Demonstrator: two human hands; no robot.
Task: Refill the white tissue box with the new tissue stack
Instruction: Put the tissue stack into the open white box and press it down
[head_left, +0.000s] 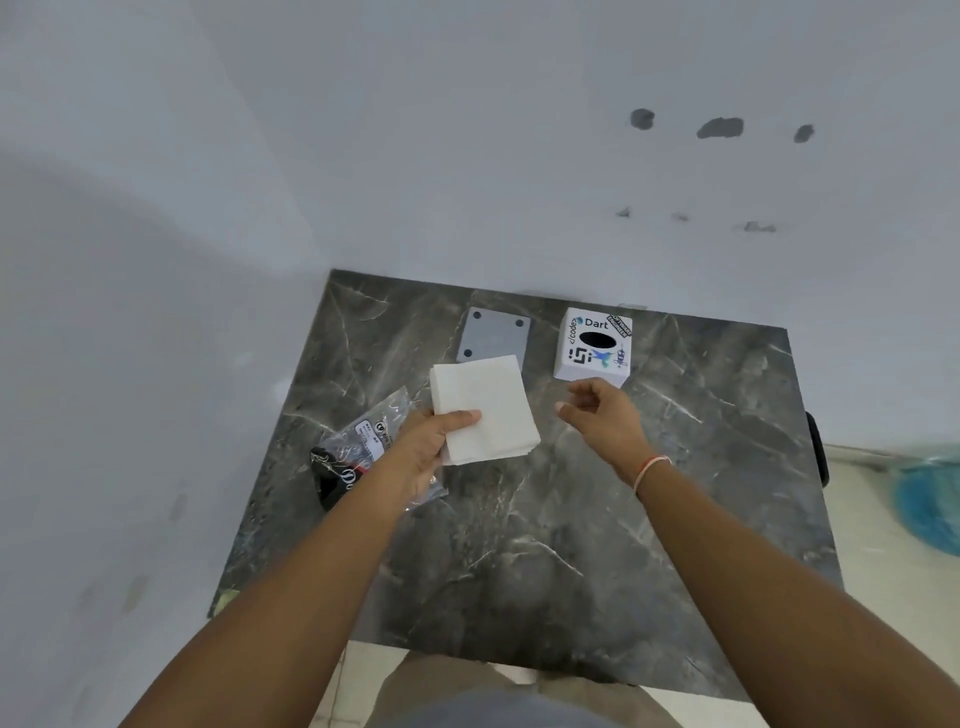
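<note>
A white tissue stack (488, 405) is held just above the dark marble table (597, 545), gripped at its near left corner by my left hand (431, 447), thumb on top. The white tissue box (594, 344), covered with stickers and with a black oval opening on top, stands upright at the back of the table. My right hand (597, 413) hovers just in front of the box, fingers loosely curled and apart, holding nothing. It does not touch the box or the stack.
A grey square plate (491, 332) with corner holes lies flat behind the stack, left of the box. An empty clear plastic wrapper (358, 447) lies under my left wrist. White walls close in at left and back. A blue bag (930, 499) lies on the floor at right.
</note>
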